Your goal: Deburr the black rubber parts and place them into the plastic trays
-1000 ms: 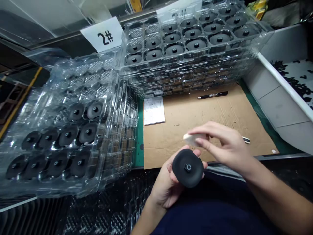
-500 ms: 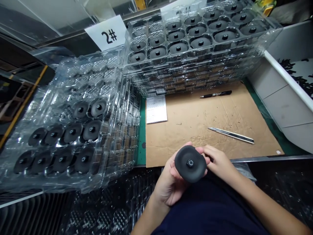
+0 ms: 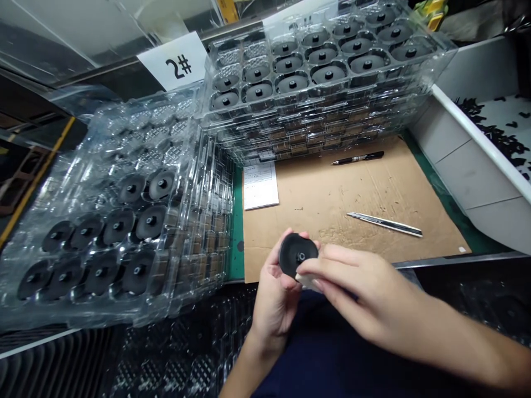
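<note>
My left hand (image 3: 271,296) holds a black, rounded disc (image 3: 292,251) by its edge. The disc is tilted, with its dished face and small central hollow stub showing. My right hand (image 3: 357,287) is over the disc's near right side, its fingers pinched on a small pale piece (image 3: 306,281) pressed at the rim. Most of that piece is covered by the fingers, and I cannot make out its kind. Similar black discs sit in a clear plastic tray (image 3: 166,265) on the left and in another clear tray (image 3: 265,113) at the back.
Cardboard (image 3: 315,193) covers the bench, with a utility knife (image 3: 385,224), a pen (image 3: 359,158) and a printed paper slip (image 3: 261,185) on it. A white bin (image 3: 477,155) of small black pieces stands right. A "2#" sign (image 3: 174,61) is behind the stacked trays.
My right hand has come up from behind the disc to its front right, with the pale piece now showing. The disc has tilted and moved slightly left with my left hand.
</note>
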The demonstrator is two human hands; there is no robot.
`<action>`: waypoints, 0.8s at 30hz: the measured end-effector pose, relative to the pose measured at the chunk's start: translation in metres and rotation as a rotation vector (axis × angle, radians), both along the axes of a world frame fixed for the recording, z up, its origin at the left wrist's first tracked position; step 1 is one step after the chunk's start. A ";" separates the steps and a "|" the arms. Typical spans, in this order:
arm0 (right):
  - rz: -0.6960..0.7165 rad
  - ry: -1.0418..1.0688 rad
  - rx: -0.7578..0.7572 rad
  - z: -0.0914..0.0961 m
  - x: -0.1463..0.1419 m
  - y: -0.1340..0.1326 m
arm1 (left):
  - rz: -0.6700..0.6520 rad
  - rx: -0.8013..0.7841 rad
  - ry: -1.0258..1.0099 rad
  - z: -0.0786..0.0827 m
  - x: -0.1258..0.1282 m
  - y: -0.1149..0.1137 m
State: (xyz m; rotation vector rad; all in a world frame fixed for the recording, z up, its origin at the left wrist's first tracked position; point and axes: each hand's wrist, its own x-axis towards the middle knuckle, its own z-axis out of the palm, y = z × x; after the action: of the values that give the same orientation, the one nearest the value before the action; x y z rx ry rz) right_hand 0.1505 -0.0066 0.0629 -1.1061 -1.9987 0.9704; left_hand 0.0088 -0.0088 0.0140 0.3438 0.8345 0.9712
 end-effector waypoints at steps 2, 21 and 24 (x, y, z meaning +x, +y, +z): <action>-0.056 -0.024 0.066 -0.001 -0.002 0.005 | 0.001 -0.010 0.012 0.005 0.003 0.000; -0.054 -0.235 0.185 0.013 0.031 -0.002 | -0.087 0.031 -0.137 0.011 0.000 -0.001; -0.018 -0.207 0.359 -0.003 0.032 0.011 | -0.150 -0.031 -0.220 0.005 -0.004 0.001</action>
State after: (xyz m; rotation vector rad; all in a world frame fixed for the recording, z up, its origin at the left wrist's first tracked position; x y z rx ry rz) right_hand 0.1830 0.0043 0.0596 -1.0521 -2.2129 0.4737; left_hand 0.0045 -0.0077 0.0193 0.2637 0.6137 0.8384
